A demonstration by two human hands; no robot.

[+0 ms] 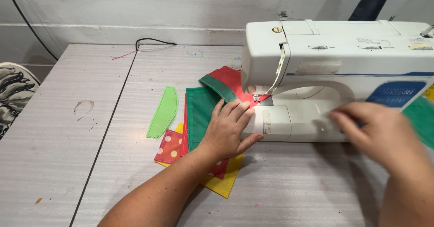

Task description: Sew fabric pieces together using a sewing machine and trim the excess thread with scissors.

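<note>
Head view, left hand (228, 130) flat on green fabric (201, 109), fingers (239, 112) spread, gripping nothing.

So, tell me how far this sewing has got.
Done: the green fabric shows a folded band at its top. In hand: the left hand presses it flat by the sewing machine needle; the right hand is blurred. Left: the light green piece lies apart, unattached.

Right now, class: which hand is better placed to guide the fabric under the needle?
The left hand: it lies flat on the green fabric beside the needle. The right hand hovers, blurred, off the cloth.
</note>
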